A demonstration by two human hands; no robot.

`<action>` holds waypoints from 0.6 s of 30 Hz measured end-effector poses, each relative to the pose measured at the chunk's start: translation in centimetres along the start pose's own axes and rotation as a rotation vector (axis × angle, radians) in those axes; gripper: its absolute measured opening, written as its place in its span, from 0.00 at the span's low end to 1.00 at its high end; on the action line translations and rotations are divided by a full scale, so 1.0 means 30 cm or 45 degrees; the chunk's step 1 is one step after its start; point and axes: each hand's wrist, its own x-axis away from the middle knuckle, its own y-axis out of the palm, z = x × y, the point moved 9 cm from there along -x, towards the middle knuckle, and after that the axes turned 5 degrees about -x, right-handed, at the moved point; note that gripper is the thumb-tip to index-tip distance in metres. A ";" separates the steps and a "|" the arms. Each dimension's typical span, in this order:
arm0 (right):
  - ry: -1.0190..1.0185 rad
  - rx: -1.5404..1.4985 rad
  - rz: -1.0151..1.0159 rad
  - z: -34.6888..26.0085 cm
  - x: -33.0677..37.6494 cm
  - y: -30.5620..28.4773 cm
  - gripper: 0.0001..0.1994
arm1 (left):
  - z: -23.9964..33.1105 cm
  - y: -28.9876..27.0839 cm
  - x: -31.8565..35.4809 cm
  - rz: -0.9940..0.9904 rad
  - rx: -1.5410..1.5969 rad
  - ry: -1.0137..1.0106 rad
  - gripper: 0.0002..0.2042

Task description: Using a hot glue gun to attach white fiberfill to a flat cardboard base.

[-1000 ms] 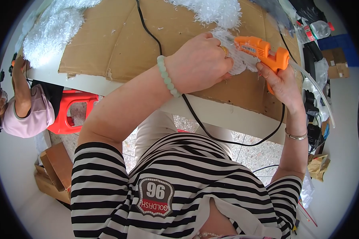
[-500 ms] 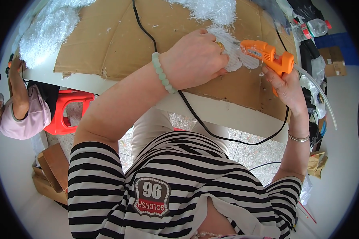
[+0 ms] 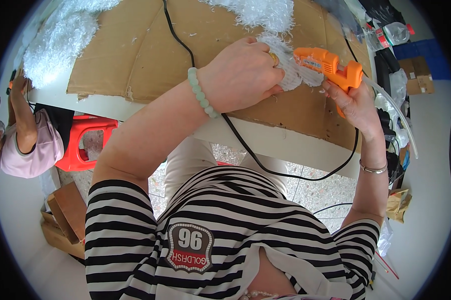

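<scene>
- Spanning most of the white table (image 3: 285, 142), a sheet of brown cardboard (image 3: 145, 50) lies flat, its ragged front edge just short of the table's near edge.
- Your striped black-and-white shirt (image 3: 225, 230) fills the lower part of the view, below the table's near edge.
- At the table's far left corner sits a heap of white shredded fibre (image 3: 60, 40); a second heap (image 3: 260, 10) lies at the far edge, just beyond your hands.
- Left of the table, another person in a pink top (image 3: 30, 150) stands beside a red plastic stool (image 3: 85, 140).
- Your left hand (image 3: 243, 75), with a pale green bead bracelet (image 3: 201, 92) at the wrist, is curled, fingers pressed together, over a small white fringed piece (image 3: 295, 75), holding it against the cardboard near the table's right part.
- Your right hand (image 3: 355, 105) grips the orange glue gun (image 3: 330, 65): fingers wrapped round the handle, a clear glue stick (image 3: 395, 115) trailing from its back. The nozzle points left and meets the fringed piece just beside your left fingertips.
- A black cord (image 3: 245, 150) runs from the far edge across the cardboard, under your left wrist, off the near edge and loops right toward the gun.
- A thin metal bangle (image 3: 373, 169) circles your right wrist.
</scene>
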 end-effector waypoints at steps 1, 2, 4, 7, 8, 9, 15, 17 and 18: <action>0.017 0.094 -0.001 -0.001 -0.009 0.003 0.14 | -0.001 0.003 0.000 -0.011 -0.001 -0.005 0.10; 0.034 0.188 -0.002 -0.005 -0.018 0.006 0.14 | -0.002 0.006 0.001 -0.022 -0.003 -0.011 0.09; 0.008 0.229 -0.010 -0.029 -0.029 0.018 0.14 | -0.002 0.006 0.004 -0.025 -0.009 -0.010 0.09; -0.001 0.270 -0.024 -0.067 -0.046 0.032 0.14 | -0.002 0.008 0.004 -0.026 -0.016 -0.010 0.09; 0.014 0.269 -0.030 -0.071 -0.051 0.035 0.14 | -0.003 0.008 0.003 -0.024 -0.016 -0.010 0.09; 0.014 0.269 -0.029 -0.075 -0.054 0.037 0.14 | -0.002 0.008 0.003 -0.024 -0.017 -0.010 0.09; -0.170 0.287 -0.011 -0.108 -0.057 0.031 0.12 | -0.002 0.006 0.001 -0.001 -0.008 -0.004 0.09; -0.101 0.209 -0.059 -0.084 -0.041 0.012 0.12 | -0.003 0.000 0.000 0.015 0.005 -0.009 0.08; -0.099 0.210 -0.061 -0.081 -0.029 -0.002 0.12 | -0.004 0.000 0.002 0.015 0.008 -0.011 0.08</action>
